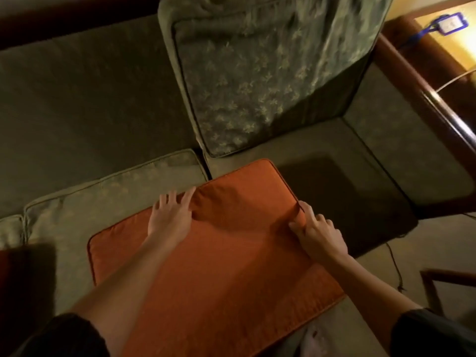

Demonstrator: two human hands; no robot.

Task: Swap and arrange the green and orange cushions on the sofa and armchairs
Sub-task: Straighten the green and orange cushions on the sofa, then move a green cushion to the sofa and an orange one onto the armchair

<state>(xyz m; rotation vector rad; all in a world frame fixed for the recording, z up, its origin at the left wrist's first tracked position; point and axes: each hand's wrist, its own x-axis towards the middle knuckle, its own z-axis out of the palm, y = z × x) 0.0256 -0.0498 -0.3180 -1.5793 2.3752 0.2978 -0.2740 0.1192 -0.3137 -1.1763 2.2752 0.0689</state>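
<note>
A large orange cushion (231, 253) lies flat over the front of the green sofa seat (77, 202), its near end hanging past the seat edge toward me. My left hand (171, 217) rests flat on its upper left part, fingers spread. My right hand (316, 230) grips the cushion's right edge near the far corner, fingers curled around the piping. A green patterned cushion (257, 81) stands tilted against the sofa back at the right end.
The sofa's padded right arm (412, 140) and a dark wooden rail (425, 88) bound the right side. A lit surface with a blue badge holder (449, 23) lies beyond. A dark cord (395, 266) trails on the pale floor beside a wooden frame (448, 284).
</note>
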